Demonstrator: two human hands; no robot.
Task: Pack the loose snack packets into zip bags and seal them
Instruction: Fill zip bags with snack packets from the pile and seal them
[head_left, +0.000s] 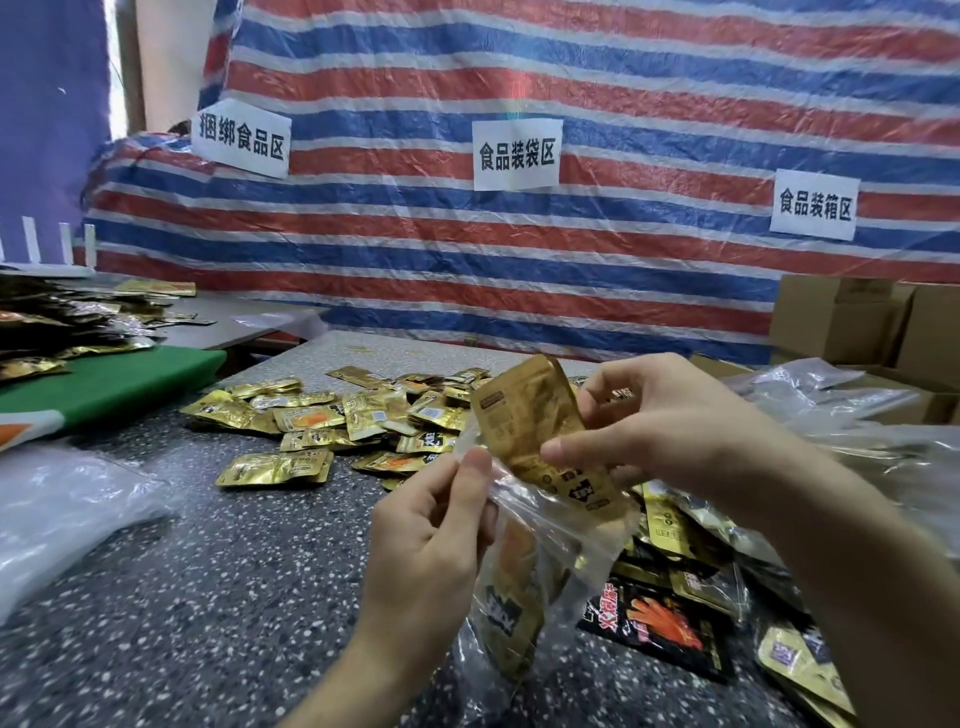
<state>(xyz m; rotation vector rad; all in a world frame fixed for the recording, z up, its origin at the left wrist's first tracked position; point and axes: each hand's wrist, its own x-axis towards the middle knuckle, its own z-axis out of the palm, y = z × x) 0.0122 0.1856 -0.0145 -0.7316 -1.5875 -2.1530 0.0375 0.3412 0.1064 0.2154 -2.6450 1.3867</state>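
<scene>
Head view: your left hand (431, 525) is low centre, grip clamped on the near-left lip of the zip bag (566, 540), thumb and fingers pinching the clear film. The bag's mouth is up and open, and its body hangs down toward the counter (208, 571).

Your right hand (670, 431) is just right of it and higher, grip clamped on a gold packet (524, 415): thumb on the front face, fingers behind. The packet is tilted, top end leaning far-left, lower end already past the bag's mouth. Packed packets (511, 613) show through the film lower in the bag.

Loose packets (332, 415) lie in a spread heap on the counter, far-left of your hands. More are stacked right of the bag under your right forearm, with a black packet (660, 623) on the near side.

Clear plastic (62, 499) sits at the left edge of the counter, with a green board (114, 379) beyond it. Cardboard boxes (841, 322) are far right. A striped tarp (519, 249) hangs behind with three paper signs (517, 153).
</scene>
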